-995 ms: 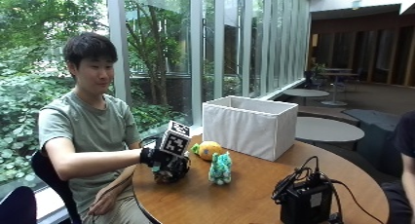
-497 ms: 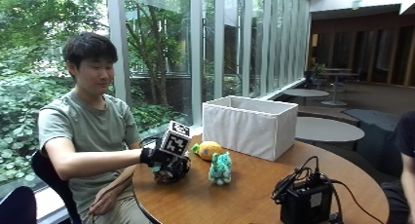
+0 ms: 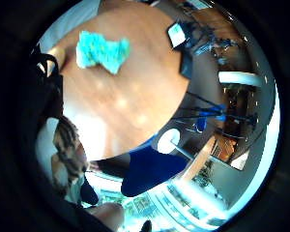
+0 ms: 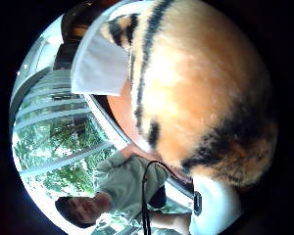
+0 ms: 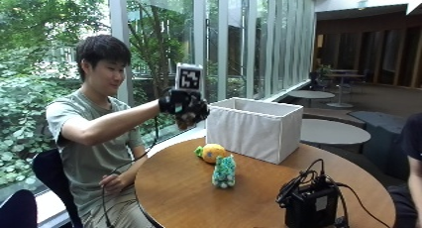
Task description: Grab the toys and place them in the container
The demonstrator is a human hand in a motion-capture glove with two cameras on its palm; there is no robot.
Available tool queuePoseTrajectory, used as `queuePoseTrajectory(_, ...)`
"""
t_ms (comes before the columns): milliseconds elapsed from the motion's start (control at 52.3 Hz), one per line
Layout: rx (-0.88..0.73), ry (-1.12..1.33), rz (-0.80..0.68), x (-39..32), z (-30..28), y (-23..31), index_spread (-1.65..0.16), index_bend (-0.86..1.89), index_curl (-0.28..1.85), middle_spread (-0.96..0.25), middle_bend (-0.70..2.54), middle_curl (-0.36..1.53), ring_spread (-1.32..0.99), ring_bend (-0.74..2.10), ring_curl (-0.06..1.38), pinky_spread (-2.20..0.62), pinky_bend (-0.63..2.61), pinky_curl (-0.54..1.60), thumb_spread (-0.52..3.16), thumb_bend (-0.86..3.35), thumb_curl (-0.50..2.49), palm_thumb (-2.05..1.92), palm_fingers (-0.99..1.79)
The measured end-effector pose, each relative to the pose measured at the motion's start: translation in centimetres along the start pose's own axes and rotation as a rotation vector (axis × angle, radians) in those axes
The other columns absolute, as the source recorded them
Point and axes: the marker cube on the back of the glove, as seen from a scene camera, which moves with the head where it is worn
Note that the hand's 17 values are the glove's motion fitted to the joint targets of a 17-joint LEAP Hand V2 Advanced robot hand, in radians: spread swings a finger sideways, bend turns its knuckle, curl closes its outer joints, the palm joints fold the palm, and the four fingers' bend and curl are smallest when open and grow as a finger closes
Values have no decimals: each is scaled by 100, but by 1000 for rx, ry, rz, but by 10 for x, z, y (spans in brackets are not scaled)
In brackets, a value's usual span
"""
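My gloved right hand (image 5: 183, 104) is raised above the round wooden table (image 5: 178, 188), left of the white fabric container (image 5: 254, 128). It grips an orange and black striped plush toy (image 5: 187, 121), which fills the thumb side palm view (image 4: 196, 93) and shows beside the palm in the other one (image 3: 67, 150). An orange round toy (image 5: 214, 152) and a teal plush toy (image 5: 224, 171) stand on the table in front of the container. The teal toy (image 3: 102, 50) lies on the wood below my hand. The container (image 4: 100, 63) appears beside the striped toy.
A black device with cables (image 5: 310, 204) sits at the table's near right edge. The person's bare left hand (image 5: 111, 182) rests in their lap. A glass wall stands behind the table, and another person's arm (image 5: 409, 153) is at the far right.
My hand has risen from the table surface with the striped toy in it and now hangs high beside the container. The orange and teal toys have stayed put.
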Motion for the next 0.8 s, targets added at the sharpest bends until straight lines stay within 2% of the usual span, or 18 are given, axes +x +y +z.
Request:
queuePoseTrajectory(57,65,-33,21,-36,-33,-8,-17,17,43,-37,116,102,-40,152,64,-33,105,52,90,-1,90,70,63)
queuePoseTrajectory(172,130,155,-229,-123,-51,-12,-17,16,44,-37,116,102,-39,151,63,-33,106,52,87,-1,91,70,66)
queuePoseTrajectory(306,159,321,-364,-173,-70,-48,-18,16,46,-37,116,102,-39,150,62,-34,107,52,83,-1,93,70,70)
queuePoseTrajectory(440,129,303,-427,-260,-47,-84,-18,15,47,-37,116,101,-39,150,62,-34,107,51,79,-1,94,71,73)
queuePoseTrajectory(631,2,335,-445,-328,23,-129,-19,15,49,-36,115,101,-38,150,62,-34,105,51,77,-2,95,70,71)
queuePoseTrajectory(689,-61,364,-447,-325,39,-137,-19,16,51,-36,113,100,-38,150,62,-33,101,51,82,-2,93,66,63)
queuePoseTrajectory(727,-109,325,-446,-344,52,-141,-19,11,50,-35,112,99,-37,150,62,-31,95,50,93,-5,87,57,46)
queuePoseTrajectory(746,-125,299,-449,-352,56,-142,-19,2,46,-34,101,95,-36,142,60,-28,97,50,97,-8,83,49,15)
queuePoseTrajectory(765,-136,276,-456,-355,58,-142,-19,15,52,-35,113,98,-36,152,65,-30,97,52,98,-4,84,53,43)
queuePoseTrajectory(784,-140,255,-465,-354,58,-142,-18,1,45,-30,79,89,-33,125,55,-27,113,54,102,-10,78,42,-16)
queuePoseTrajectory(804,-139,241,-472,-352,57,-142,-18,8,48,-28,74,88,-31,122,58,-22,112,54,104,-8,76,39,-29)
